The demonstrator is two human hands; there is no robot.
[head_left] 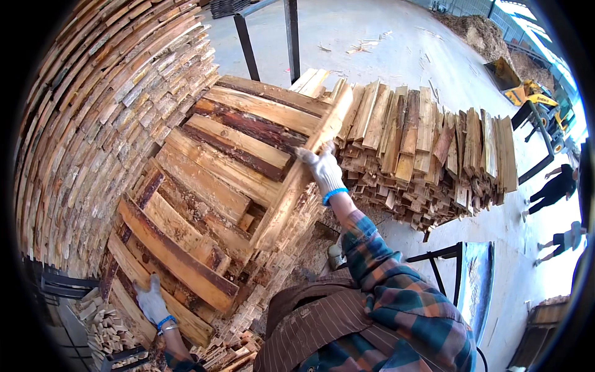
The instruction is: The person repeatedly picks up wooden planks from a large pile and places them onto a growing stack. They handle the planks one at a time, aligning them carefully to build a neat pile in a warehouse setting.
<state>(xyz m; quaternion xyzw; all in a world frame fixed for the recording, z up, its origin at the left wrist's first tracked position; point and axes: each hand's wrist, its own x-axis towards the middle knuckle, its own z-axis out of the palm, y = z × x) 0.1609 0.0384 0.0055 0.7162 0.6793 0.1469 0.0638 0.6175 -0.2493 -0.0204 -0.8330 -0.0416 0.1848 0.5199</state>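
The right hand (pixel 323 168) closes its fingers around the plank (pixel 297 180), whose long axis runs diagonally across the stack (pixel 211 186). The left hand (pixel 152 302) rests flat, fingers extended, on a lower board (pixel 167 257).

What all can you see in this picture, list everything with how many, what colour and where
Long plank: one, pale yellow wood, lying slantwise along the right edge of the near stack.
Near stack of planks: one, tan with red-brown bark strips, centre.
Tall wall of stacked boards: one, grey-brown, left.
Far pile of short boards: one, pale tan, upper right.
Small offcuts: many, pale, lower left.
Loader vehicle: one, yellow, far right.
Other people: two, dark clothes, right edge.
Concrete floor: grey, top.
Left hand: white glove with blue cuff, resting on a low board.
Right hand: white glove with blue cuff, gripping the long plank; plaid sleeve.
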